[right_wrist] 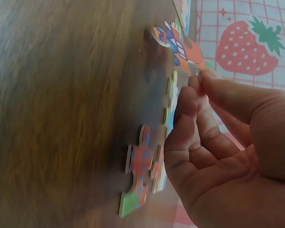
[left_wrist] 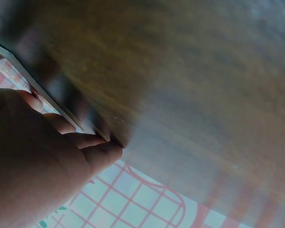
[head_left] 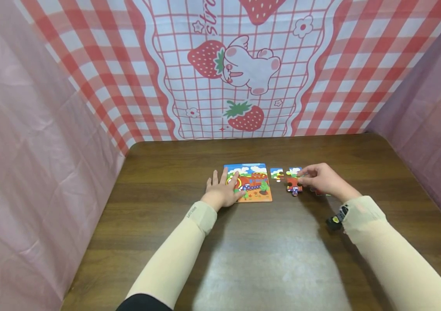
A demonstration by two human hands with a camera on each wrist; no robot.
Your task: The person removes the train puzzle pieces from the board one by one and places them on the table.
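My left hand (head_left: 222,193) lies with spread, straight fingers over the left part of a colourful jigsaw puzzle board (head_left: 258,198) with a train picture. In the left wrist view, that hand (left_wrist: 42,152) reaches along the board's pale edge, and most of the picture is out of sight. My right hand (head_left: 323,179), right of the board, pinches a red puzzle piece (head_left: 294,184) between thumb and fingers. The right wrist view shows the held piece (right_wrist: 181,51) tilted at the fingertips, with a purple and blue pattern on its end.
A blue and green puzzle piece (head_left: 276,173) lies just right of the board. Another piece (right_wrist: 140,161), red with a green corner, rests on the brown table (head_left: 166,172) beneath my right hand, near several more. A checked strawberry cloth (head_left: 220,95) hangs behind the table.
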